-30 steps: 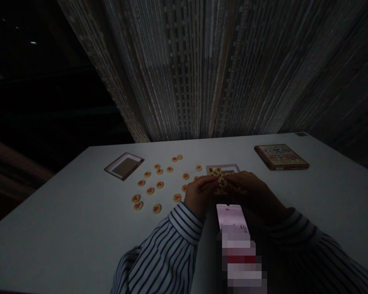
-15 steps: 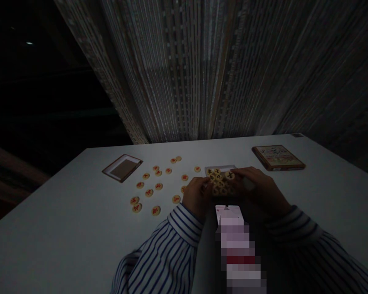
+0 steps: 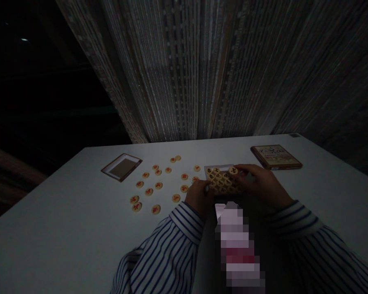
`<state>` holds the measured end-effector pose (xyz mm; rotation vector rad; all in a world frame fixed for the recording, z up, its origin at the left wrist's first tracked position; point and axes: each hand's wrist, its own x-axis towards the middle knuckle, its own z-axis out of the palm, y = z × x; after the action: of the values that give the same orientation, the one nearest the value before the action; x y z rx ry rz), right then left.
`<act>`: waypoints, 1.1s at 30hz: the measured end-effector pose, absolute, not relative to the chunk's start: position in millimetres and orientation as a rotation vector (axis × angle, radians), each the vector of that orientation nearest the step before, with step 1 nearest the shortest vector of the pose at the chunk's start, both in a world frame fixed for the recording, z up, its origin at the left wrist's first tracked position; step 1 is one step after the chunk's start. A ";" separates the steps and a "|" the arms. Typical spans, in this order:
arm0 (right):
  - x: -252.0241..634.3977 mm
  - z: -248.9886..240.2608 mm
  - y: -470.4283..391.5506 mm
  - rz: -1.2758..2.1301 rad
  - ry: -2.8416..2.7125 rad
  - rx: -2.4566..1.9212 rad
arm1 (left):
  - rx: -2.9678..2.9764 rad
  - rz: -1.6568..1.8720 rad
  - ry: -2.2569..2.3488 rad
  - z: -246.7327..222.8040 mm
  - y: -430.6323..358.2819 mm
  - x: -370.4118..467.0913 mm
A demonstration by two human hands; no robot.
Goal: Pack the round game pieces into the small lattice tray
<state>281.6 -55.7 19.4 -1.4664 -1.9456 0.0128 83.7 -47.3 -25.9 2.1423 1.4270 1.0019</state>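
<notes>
A shallow box [image 3: 220, 167] stands before me on the table, with rows of round wooden Chinese chess pieces [image 3: 221, 182] marked in black inside it. My left hand [image 3: 199, 197] is closed on the box's left front corner, its fingertips partly hidden. Over the box's far right part, my right hand [image 3: 265, 185] pinches a single Chinese chess piece [image 3: 233, 170] with a black mark. Its lower fingers hide the box's right side. Loose pieces with red marks, such as a red chess piece [image 3: 155, 209], are scattered left of the box.
On the left lies an open box lid [image 3: 122, 167]. A flat box with a printed cover [image 3: 276, 157] rests at the back right. Below the box is a lit phone [image 3: 220, 210], partly pixelated. A string curtain [image 3: 190, 81] hangs behind the white table [image 3: 64, 204].
My right hand has lifted slightly and shifted right with its piece. My left hand has drawn back toward the near corner, uncovering more black-marked pieces and a red one beside it.
</notes>
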 end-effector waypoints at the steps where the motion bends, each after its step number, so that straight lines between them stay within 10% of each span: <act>1: 281.8 19.8 -55.1 0.027 -1.932 -1.494 | 2.136 0.997 1.435 -26.2 -47.2 83.5; 33: 272.7 22.5 -17.0 0.015 -2.255 -1.827 | 2.211 1.174 1.317 -40.0 -42.0 81.4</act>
<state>272.7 -17.0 22.5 -1.8265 -2.2547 0.0151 81.4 -42.0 -40.0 2.2113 1.3166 1.1744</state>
